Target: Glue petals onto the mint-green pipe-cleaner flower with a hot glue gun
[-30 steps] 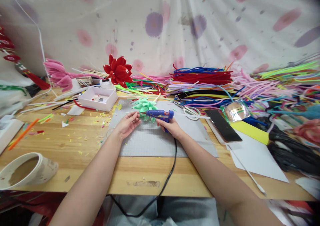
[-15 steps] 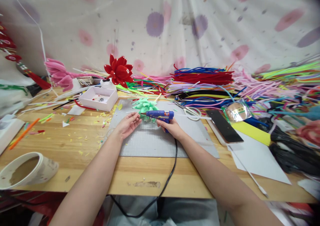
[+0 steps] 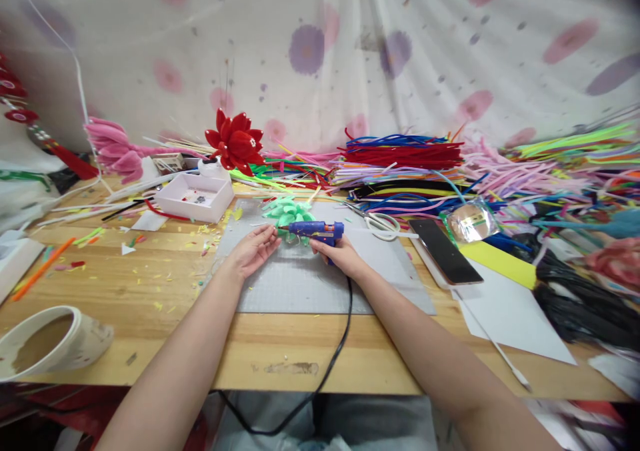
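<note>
My right hand (image 3: 336, 251) is closed round the handle of a blue hot glue gun (image 3: 313, 230), which points left with a pale glue stick (image 3: 383, 233) out of its back. At the nozzle, my left hand (image 3: 257, 250) has its thumb and forefinger pinched together; what sits between them is too small to make out. Mint-green fuzzy petal pieces (image 3: 286, 209) lie just behind the gun, partly hidden by it. Under both hands is a grey cutting mat (image 3: 300, 291). From the gun a black cord (image 3: 333, 358) runs down over the table edge.
White-handled scissors (image 3: 383, 224) and a phone (image 3: 445, 251) lie to the right. Behind are a white box (image 3: 195, 198), a red flower (image 3: 234, 142) and bundled pipe cleaners (image 3: 405, 152). A cup (image 3: 75, 344) stands at the left front edge of the wooden table (image 3: 170, 331).
The whole view has shifted slightly to the left. Both hands and the glue gun keep nearly the same position relative to each other.
</note>
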